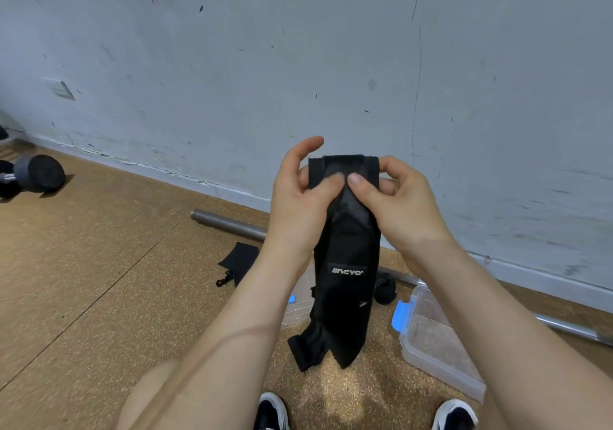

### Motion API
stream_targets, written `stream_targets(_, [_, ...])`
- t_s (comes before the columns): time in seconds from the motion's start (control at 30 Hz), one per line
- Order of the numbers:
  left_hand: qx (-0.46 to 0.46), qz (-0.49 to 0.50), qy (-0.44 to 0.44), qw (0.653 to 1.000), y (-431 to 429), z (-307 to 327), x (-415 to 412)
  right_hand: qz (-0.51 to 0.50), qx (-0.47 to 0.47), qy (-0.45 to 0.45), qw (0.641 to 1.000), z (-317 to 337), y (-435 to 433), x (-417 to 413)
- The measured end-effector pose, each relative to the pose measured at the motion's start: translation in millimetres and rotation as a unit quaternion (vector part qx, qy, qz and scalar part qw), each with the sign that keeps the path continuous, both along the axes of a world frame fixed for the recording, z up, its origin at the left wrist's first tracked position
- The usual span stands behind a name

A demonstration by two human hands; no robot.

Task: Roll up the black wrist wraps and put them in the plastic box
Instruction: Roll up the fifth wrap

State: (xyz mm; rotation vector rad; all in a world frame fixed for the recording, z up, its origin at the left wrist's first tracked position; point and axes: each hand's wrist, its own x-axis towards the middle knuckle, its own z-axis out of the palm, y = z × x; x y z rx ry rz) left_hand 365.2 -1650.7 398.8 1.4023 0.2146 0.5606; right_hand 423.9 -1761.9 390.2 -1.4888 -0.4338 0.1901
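I'm seeing left hand (pixel 300 197) and right hand (pixel 396 199) both pinching the top end of the black wrist wrap (pixel 348 283), thumbs pressing its front; wrap is hanging down unrolled. Plastic box (pixel 431 365) is sitting open on the floor (pixel 99 280) at 4 o'clock from it

The wrist wrap (pixel 345 297) is black, with a small label of white lettering on it. The plastic box (pixel 438 368) is clear, its clips bright blue. The floor (pixel 99 263) is tan with a fine, speckled, cork-like grain. The wall (pixel 298 48) is pale blue-grey, flecked with dark scuffs. The bar (pixel 229 222) is dull silver-grey, the dumbbell (pixel 38 172) dark grey and black, and the shoes (pixel 272 409) black with white toes.
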Motion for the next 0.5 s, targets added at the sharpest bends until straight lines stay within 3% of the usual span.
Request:
stream_targets(0.1, [0.019, 0.088, 0.022, 0.996, -2.7, -8.3, 5.8, -0.031, -0.058, -0.091, 0.994, -9.9, 10.5, -6.1])
stream_targets(0.2, [0.146, 0.164, 0.0, 0.976, -6.2, -12.9, 7.3, -0.057, -0.068, -0.1, 0.991, -17.1, 18.0, -15.2])
stream_targets(0.33, [0.29, 0.187, -0.035, 0.938, -11.2, -8.1, 7.7, -0.144, -0.067, -0.11, 0.981, -19.3, 25.0, -21.9])
stream_targets(0.4, [0.228, 0.19, -0.011, 0.955, -11.6, -6.6, 6.6, -0.171, -0.057, -0.159, 0.971, -16.4, 27.7, -23.8])
stream_targets(0.5, [0.06, 0.187, 0.081, 0.977, -8.8, -2.8, 4.5, -0.194, -0.059, -0.217, 0.955, -10.6, 28.1, -19.7])
